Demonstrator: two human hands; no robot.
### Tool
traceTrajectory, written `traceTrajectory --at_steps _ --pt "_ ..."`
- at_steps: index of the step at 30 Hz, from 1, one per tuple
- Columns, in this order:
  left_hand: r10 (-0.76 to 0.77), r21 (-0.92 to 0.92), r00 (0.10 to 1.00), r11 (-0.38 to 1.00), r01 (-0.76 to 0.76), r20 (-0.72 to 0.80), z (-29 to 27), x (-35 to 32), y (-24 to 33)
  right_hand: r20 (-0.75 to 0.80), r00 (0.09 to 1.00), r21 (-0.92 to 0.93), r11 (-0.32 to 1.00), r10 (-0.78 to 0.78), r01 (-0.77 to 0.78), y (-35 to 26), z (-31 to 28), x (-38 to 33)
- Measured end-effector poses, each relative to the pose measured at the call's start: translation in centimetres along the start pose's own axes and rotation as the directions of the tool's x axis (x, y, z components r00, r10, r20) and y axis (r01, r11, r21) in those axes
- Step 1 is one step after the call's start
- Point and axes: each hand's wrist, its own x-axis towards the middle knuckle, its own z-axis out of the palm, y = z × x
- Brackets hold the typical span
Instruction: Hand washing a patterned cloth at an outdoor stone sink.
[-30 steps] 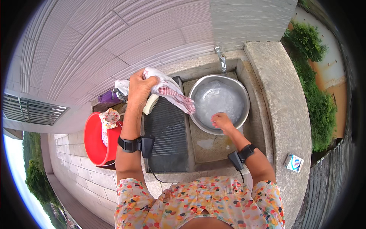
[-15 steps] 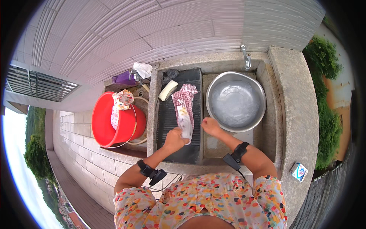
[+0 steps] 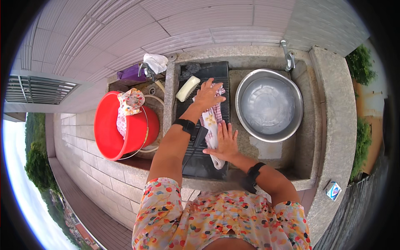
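Observation:
A red-and-white checked cloth (image 3: pixel 210 121) with a pale printed part lies lengthwise on the black ridged washboard (image 3: pixel 191 160) of a stone sink. My left hand (image 3: pixel 207 95) lies over the cloth's far end, fingers spread. Lower down, my right hand (image 3: pixel 225 143) rests flat on the near part of the cloth, its fingers stretched out and pointing away from me. Just left of my left hand, a scrub brush (image 3: pixel 188 88) with a cream back lies on the board. Part of the cloth is hidden under both hands.
Right of the board, a metal basin (image 3: pixel 268 106) of cloudy water stands below a tap (image 3: pixel 287 56). At left is a red bucket (image 3: pixel 141 129) with a floral cloth (image 3: pixel 131 102) over its rim. A small box (image 3: pixel 333 191) sits on the right ledge (image 3: pixel 333 125).
My left hand has let go of the cloth's near end and moved to its far end. My right hand has opened and come down onto the cloth. The view has shifted slightly.

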Motion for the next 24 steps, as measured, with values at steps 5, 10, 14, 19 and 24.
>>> traceTrajectory --at_steps 5,10,14,19,24 --pt "-0.269 0.145 0.933 0.960 0.239 0.239 1.3 -1.3 1.8 0.087 0.992 -0.034 0.995 0.093 -0.091 -0.3 -0.4 0.4" --pt "0.106 -0.168 0.992 0.979 -0.117 -0.074 -1.5 -9.4 5.1 0.132 0.979 -0.060 0.987 0.154 -0.147 0.2 0.1 0.8" --pt "0.199 -0.115 0.978 0.972 -0.205 -0.060 2.0 -13.8 4.3 0.141 0.988 -0.046 0.997 0.068 -0.062 1.1 0.8 0.8" --pt "-0.055 0.057 0.989 0.996 0.063 -0.137 3.2 -4.9 -0.2 0.161 0.974 0.039 0.986 0.156 -0.165 -0.8 -0.2 1.3" --pt "-0.177 0.214 0.955 0.949 0.230 -0.240 2.9 -3.1 -0.1 0.193 0.968 0.048 0.983 0.163 -0.175 -0.5 -0.5 1.5"
